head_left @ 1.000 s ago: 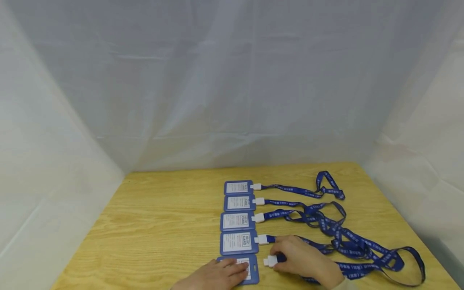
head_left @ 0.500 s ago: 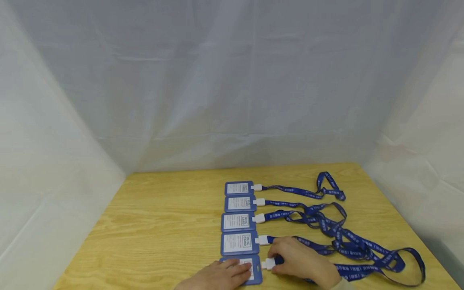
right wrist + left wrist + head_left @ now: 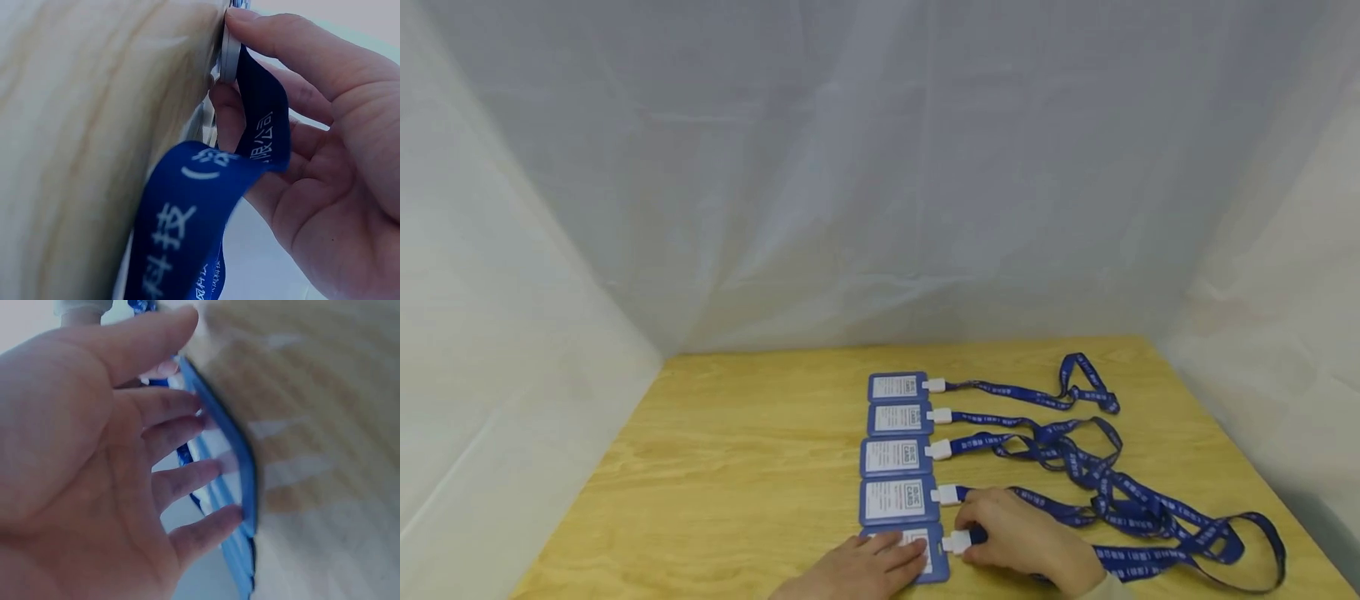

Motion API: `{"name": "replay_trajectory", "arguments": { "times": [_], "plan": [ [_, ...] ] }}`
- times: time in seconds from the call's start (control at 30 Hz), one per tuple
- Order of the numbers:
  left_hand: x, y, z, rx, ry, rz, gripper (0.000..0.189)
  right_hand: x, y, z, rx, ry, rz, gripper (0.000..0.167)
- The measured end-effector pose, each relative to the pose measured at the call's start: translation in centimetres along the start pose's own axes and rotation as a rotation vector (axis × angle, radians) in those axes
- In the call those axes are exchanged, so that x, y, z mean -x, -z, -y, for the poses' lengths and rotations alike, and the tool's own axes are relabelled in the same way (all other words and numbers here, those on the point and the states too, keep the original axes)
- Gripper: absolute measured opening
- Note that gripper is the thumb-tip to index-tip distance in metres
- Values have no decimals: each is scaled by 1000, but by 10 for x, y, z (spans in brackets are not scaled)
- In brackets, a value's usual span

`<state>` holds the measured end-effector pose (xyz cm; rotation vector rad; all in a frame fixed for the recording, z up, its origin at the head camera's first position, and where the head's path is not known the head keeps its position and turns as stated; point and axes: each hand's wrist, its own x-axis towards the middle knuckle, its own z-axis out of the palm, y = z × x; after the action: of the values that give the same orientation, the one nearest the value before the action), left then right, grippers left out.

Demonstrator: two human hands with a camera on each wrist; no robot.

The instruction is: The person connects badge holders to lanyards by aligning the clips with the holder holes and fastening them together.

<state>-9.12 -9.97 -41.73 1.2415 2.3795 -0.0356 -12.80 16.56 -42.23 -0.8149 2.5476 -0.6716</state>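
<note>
Nearest the front edge lies a blue badge holder with a white card in it. My left hand rests on that holder with straight fingers, and the left wrist view shows the fingertips on its blue face. At the holder's slotted right end, my right hand pinches the white clip of a blue lanyard between thumb and fingers. The clip's tip is right at the slot. In the right wrist view the printed lanyard strap trails from the clip below the palm.
Several more badge holders, such as the nearest one, line up behind, each with a white clip at its right end. Their blue lanyards lie tangled on the right of the wooden table. Whitish sheeting encloses the table.
The left hand and its badge holder have shifted slightly right, closing the gap to the white clip. The clip's tip now meets the slotted end. The right hand has barely moved.
</note>
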Motion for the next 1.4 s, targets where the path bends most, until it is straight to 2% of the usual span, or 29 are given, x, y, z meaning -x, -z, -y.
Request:
{"name": "replay_trajectory", "arguments": {
  "times": [0.33, 0.67, 0.9, 1.1, 1.4],
  "plan": [
    [2, -1, -4, -24, 22, -13, 69, -3, -1, 5, 20, 27, 11, 21],
    [-1, 5, -13, 2, 53, 41, 71, 1, 1, 8, 74, 50, 26, 20],
    [-4, 9, -16, -71, 73, 70, 73, 0, 0, 10, 133, 86, 26, 18],
    [-8, 7, -19, -69, 101, 117, 70, -2, -3, 12, 157, 128, 41, 20],
    [-13, 8, -26, -72, 121, 121, 70, 3, -1, 11, 147, 105, 28, 16]
  ]
}}
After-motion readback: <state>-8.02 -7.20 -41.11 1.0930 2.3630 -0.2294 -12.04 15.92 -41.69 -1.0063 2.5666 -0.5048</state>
